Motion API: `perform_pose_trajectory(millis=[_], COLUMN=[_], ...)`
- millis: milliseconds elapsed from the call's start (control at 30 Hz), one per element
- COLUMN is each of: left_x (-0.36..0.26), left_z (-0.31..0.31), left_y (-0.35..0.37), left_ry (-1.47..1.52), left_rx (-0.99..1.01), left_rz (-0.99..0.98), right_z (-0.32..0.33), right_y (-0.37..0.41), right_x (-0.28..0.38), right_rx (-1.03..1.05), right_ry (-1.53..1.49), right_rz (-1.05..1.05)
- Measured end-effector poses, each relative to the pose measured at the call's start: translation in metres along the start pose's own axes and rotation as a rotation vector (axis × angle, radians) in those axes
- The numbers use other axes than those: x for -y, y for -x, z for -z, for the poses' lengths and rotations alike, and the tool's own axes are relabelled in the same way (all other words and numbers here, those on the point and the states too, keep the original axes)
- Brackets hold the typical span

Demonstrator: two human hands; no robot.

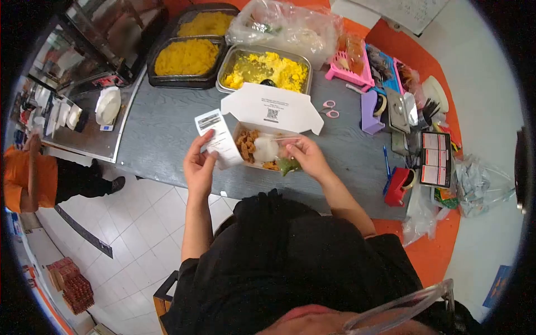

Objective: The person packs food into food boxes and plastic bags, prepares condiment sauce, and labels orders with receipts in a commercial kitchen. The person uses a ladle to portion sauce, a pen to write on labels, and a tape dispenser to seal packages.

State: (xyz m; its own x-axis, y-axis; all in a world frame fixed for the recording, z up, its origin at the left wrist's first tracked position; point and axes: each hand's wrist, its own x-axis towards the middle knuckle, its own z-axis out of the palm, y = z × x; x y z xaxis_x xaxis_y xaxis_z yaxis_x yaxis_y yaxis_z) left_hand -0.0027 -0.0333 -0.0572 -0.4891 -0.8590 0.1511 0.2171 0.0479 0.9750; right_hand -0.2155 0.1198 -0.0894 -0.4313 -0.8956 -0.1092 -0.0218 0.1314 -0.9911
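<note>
My left hand (199, 167) pinches a printed paper receipt (222, 146) upright at the left end of an open white cardboard food box (254, 163). Its raised lid (262, 103) bears a QR code. Inside the box lie brown fried pieces (245, 144) and something white, perhaps rice (266, 149). Over the box's right end, my right hand (309, 159) is closed on a small clear plastic bag (289, 165) with green contents at the bottom. My fingers and the bag hide part of the box's right side.
Behind the box stand a metal tray (223, 84) of yellow food and black trays (162, 82) of yellow rice. Pink scissors (330, 109), a purple tape dispenser (369, 114) and a red one (395, 188) lie rightward. A person in orange (30, 176) stands at left.
</note>
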Motion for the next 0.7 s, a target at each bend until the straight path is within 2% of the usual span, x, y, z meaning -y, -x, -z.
perform_pose_trajectory(millis=[67, 133, 200, 233, 267, 333, 400, 467, 500, 567, 700], left_x=[-0.009, -0.017, -0.029, -0.033, -0.037, -0.043, -0.044, -0.046, -0.049, -0.056, -0.062], left_z=[-0.003, -0.006, -0.008, -0.009, -0.010, -0.012, -0.004, 0.000, 0.001, -0.001, -0.002], left_y=[0.001, 0.001, 0.002, 0.003, 0.004, 0.006, 0.008, 0.009, 0.009, 0.012, 0.014], left_ry=[0.063, 0.073, 0.135, 0.142, 0.141, 0.219, 0.251, 0.255, 0.254, 0.268, 0.241], left_rx=[0.066, 0.073, 0.126, 0.129, 0.119, 0.109, 0.165, 0.206, 0.201, 0.202, 0.230], left_rz=[0.058, 0.029, 0.043, 0.056, 0.047, 0.064, 0.092, 0.144, 0.140, 0.146, 0.114], right_z=[-0.012, -0.018, -0.025, -0.032, -0.035, -0.038, -0.040, -0.044, -0.046, -0.047, -0.043], right_y=[-0.008, -0.019, -0.024, -0.025, -0.022, -0.013, -0.013, -0.010, -0.009, -0.004, 0.003], right_x=[-0.006, -0.019, -0.025, -0.027, -0.021, -0.004, -0.018, -0.029, -0.026, -0.015, -0.002], right_rx=[-0.052, -0.038, -0.168, -0.407, -0.399, -0.336, -0.258, -0.009, -0.006, -0.140, -0.104], right_ry=[-0.084, -0.089, 0.293, 0.773, 0.772, 1.022, 1.032, 1.140, 1.140, 0.995, 0.932], right_rz=[0.018, 0.054, 0.052, 0.430, 0.441, 0.465, 0.527, 0.458, 0.464, 0.542, 0.518])
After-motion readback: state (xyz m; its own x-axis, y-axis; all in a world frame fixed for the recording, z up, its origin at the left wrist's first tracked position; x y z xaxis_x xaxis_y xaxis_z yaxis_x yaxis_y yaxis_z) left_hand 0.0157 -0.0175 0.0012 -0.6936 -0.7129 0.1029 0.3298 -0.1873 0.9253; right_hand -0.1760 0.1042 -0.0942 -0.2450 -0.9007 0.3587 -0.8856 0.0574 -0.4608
